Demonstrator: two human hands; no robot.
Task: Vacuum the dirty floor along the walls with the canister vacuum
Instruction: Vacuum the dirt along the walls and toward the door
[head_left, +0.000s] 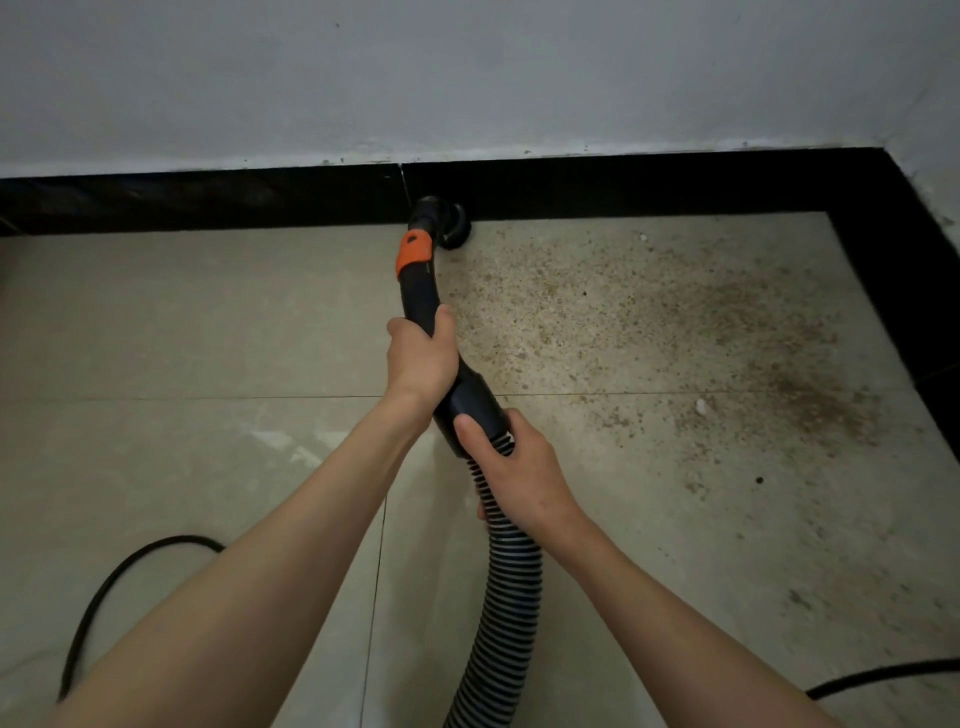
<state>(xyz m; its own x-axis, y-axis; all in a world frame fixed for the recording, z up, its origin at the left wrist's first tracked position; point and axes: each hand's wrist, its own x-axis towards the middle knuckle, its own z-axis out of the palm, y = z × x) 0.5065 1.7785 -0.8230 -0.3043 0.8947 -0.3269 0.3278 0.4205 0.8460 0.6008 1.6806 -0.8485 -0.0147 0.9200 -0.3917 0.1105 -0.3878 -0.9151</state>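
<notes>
Both forearms enter from bottom edge, nearest the lens. Far L: black cable (111, 587) loops over clean-looking tile floor (182, 338). L hand (422, 358) is wrapped round the black curved wand (420, 296), fingers curled full round, firm hold. Orange collar (414, 253) sits above it; round brush nozzle (453, 223) is down at the floor, touching or just beside the black skirting (208, 200) under the white wall (467, 78). R hand (511, 475) clasps the ribbed hose (506, 597) just behind the cuff, thumb on the cuff, fingers curled round. Canister not in view.

R of nozzle: heavy brown dirt (675, 332) spread toward the corner, 2 white bits in it. 2nd cable (883, 675) at lower R.

Judgement: L side appears done, R stretch to corner not yet done.

Risks:
- Nozzle lifting or tilting at skirting leaves a strip of grit along the wall.
- Fast sweep could scatter loose dirt back onto clean tile.
- Hose bent sharply at R hand may kink, cutting suction.
- Cables near feet: trip or snag hazard.
</notes>
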